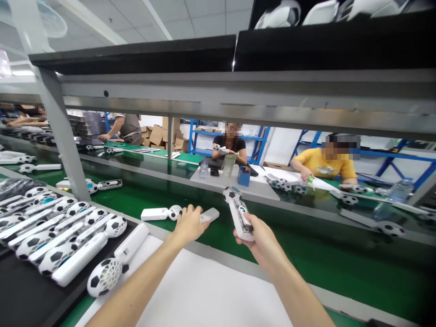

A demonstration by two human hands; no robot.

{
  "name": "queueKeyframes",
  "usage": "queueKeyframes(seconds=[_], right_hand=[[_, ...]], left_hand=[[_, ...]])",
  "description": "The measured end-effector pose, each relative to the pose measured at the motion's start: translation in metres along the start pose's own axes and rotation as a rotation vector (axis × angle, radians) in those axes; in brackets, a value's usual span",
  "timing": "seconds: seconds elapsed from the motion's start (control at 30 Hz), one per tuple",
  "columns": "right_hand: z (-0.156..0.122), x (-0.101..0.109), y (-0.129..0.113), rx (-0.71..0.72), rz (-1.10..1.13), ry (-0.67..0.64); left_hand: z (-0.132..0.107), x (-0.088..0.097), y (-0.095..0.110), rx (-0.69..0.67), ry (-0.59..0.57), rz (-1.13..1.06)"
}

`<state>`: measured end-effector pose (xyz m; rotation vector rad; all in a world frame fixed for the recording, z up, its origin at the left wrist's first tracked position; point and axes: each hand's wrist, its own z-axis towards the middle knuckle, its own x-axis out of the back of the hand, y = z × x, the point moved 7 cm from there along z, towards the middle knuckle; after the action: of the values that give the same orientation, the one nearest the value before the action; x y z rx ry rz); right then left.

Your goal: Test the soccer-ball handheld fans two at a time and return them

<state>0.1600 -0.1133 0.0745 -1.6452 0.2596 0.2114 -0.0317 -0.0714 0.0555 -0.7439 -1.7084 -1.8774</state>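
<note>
Green conveyor belt [306,254] runs across the bench, and both of the person's hands are out over it. The right hand [262,240] is wrapped around the handle of a football-headed fan [238,213], held upright above the belt with its inner parts showing. The left hand [189,222] pinches the near end of a grey cover [210,214] lying on the belt, just beside a white fan [156,213]. That fingertip hold looks shallow, so the cover could slip back onto the belt, or the sleeve could nudge the white fan. At the left, a black tray [20,295] holds rows of finished fans [68,254]. A loose fan [112,268] overhangs its edge and could roll off.
</note>
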Motion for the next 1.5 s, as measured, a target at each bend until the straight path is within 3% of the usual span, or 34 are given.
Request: queueKeyframes(seconds=[0.17, 0.37, 0.5, 0.77, 0.9, 1.03, 1.13, 1.2, 1.27, 1.4, 1.5], right_hand=[[0.023, 0.033, 0.005, -0.012, -0.081, 0.047], [0.039, 0.056, 0.015, -0.039, -0.122, 0.024], [0.039, 0.059, 0.009, -0.038, -0.078, -0.054], [0.038, 0.06, 0.006, -0.04, -0.093, -0.144], [0.05, 0.068, 0.021, -0.013, -0.247, -0.063], [0.064, 0.088, 0.041, 0.002, -0.503, 0.114], [0.063, 0.096, 0.04, 0.051, -0.714, 0.212], [0.056, 0.087, 0.028, 0.134, -0.81, 0.215], [0.043, 0.063, 0.011, 0.239, -0.854, 0.13], [0.008, -0.004, -0.007, 0.31, -0.827, -0.273], [-0.013, -0.029, -0.01, 0.283, -0.769, -0.43]], left_hand=[[0.009, -0.03, -0.036, 0.006, -0.065, 0.276], [0.013, -0.033, -0.034, -0.069, -0.033, 0.273], [0.013, -0.018, -0.019, -0.079, 0.046, 0.17], [0.004, 0.034, -0.001, -0.007, 0.241, -0.022], [-0.004, 0.05, 0.008, 0.0, 0.301, -0.089], [-0.011, 0.061, 0.017, -0.01, 0.334, -0.154], [-0.013, 0.066, 0.021, -0.012, 0.323, -0.225], [-0.012, 0.065, 0.021, -0.006, 0.277, -0.296], [-0.01, 0.059, 0.02, 0.003, 0.19, -0.384], [-0.008, 0.042, 0.02, 0.006, 0.002, -0.547], [-0.003, 0.034, 0.019, -0.01, -0.064, -0.594]])
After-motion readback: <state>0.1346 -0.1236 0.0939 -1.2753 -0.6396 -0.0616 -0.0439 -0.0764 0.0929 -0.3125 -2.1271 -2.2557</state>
